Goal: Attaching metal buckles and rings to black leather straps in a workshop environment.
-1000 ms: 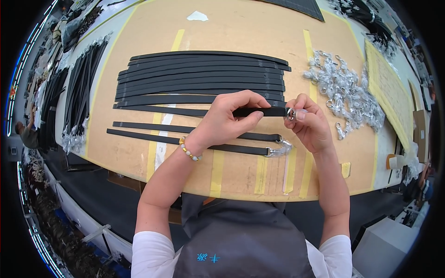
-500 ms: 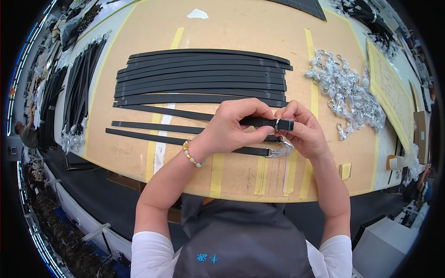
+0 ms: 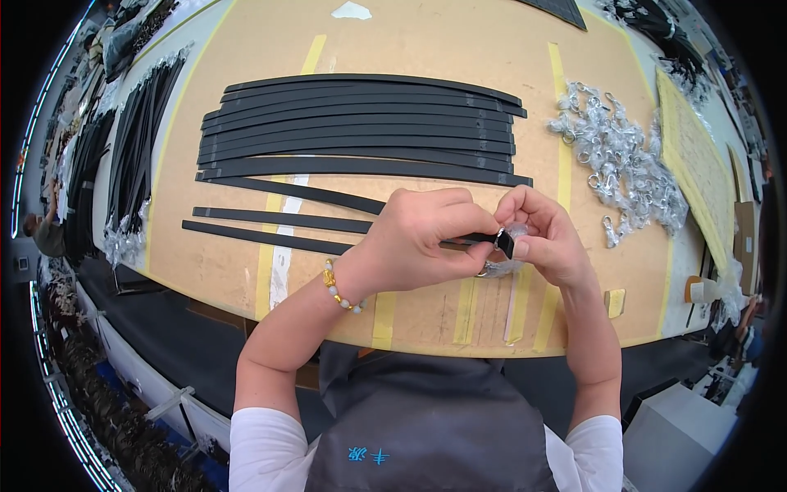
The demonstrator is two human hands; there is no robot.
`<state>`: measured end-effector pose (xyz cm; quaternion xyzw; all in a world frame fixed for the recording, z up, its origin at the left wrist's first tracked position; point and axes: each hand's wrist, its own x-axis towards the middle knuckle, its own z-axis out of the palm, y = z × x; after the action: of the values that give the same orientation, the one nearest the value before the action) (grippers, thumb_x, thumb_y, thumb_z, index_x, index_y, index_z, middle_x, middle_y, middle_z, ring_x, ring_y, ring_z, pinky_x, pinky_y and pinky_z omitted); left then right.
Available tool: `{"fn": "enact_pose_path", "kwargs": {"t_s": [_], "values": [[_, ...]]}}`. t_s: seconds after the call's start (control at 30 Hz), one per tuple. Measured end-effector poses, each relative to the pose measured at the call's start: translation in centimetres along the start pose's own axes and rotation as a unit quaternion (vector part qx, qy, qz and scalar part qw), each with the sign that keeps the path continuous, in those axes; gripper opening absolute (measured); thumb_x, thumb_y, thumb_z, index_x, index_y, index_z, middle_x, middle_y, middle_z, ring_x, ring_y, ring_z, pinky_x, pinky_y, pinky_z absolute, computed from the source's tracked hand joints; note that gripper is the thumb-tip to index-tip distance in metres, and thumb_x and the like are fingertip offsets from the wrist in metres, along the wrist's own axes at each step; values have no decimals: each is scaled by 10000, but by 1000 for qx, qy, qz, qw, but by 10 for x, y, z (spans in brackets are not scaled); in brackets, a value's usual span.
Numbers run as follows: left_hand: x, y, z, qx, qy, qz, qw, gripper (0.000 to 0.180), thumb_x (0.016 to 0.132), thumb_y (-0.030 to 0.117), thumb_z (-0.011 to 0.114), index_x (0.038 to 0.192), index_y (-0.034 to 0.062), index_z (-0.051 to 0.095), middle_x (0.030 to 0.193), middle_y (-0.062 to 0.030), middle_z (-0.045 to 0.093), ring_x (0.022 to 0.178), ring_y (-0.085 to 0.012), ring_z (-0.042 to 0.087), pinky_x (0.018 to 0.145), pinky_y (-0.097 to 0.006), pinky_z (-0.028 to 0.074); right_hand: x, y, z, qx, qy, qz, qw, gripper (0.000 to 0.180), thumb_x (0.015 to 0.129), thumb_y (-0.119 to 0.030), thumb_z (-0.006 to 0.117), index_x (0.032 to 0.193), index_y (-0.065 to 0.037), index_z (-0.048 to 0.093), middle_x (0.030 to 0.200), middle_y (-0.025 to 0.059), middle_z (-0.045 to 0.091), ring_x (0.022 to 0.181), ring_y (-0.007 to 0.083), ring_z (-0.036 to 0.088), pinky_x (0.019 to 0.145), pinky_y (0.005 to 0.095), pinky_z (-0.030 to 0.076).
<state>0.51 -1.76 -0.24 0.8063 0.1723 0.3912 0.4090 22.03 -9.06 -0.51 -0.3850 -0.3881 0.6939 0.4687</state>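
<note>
i take the row of black straps as my mark. just on my side of it lies the black strap i am working on, running under my left hand, whose thumb and forefinger are pinched together on it near its right end. my right hand is closed at that end, fingers and thumb around the plastic-wrapped clasp; i cannot tell whether they grip the strap's tip as well. half a second ago the tip stuck out flat past the metal ring; now it shows turned downward there, and my hands sit close together. i judge that the strap is through the ring and starting to fold around it, though my fingers hide much of the join. nearer me than the row are two other straps, whose right ends my hands partly cover. to the right of the row, on the table, is the pile of wrapped clasps, and to its left a hanging bundle of straps.
</note>
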Motion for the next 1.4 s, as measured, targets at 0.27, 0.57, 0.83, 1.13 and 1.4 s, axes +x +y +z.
{"fn": "enact_pose_path", "kwargs": {"t_s": [0.27,0.57,0.83,1.13,1.4], "values": [[-7,-9,8,109,-73,16,991,253,713,37,765,956,64,701,766,-52,659,644,-199,665,541,-290,520,-5,-1,22,-245,96,26,965,118,849,-105,715,885,0,675,746,-29,635,691,18,529,607,205,424],[-2,-5,1,10,-101,-103,990,238,724,20,767,921,10,633,846,-103,702,796,-222,733,713,-296,601,-4,0,9,-183,71,63,979,192,908,-198,741,886,-19,675,721,-72,568,661,3,453,566,207,355],[-2,-6,1,-3,-104,-107,989,221,732,-1,749,919,-1,631,833,-96,700,782,-199,731,698,-289,598,-5,1,8,-172,64,69,981,274,907,-278,778,894,-25,675,742,-64,592,673,6,469,572,205,360],[-3,-8,3,13,-101,-96,990,219,737,-13,742,925,2,632,825,-87,695,761,-187,722,645,-281,592,-5,1,8,-171,66,71,980,287,915,-290,773,898,-20,675,750,-50,611,681,15,490,579,208,376],[-5,-10,4,26,-103,-88,990,225,730,-14,740,925,5,629,828,-91,692,739,-192,712,611,-284,584,-5,3,10,-179,70,72,979,244,929,-250,753,886,-26,668,732,-57,591,675,10,479,575,213,373]]}}
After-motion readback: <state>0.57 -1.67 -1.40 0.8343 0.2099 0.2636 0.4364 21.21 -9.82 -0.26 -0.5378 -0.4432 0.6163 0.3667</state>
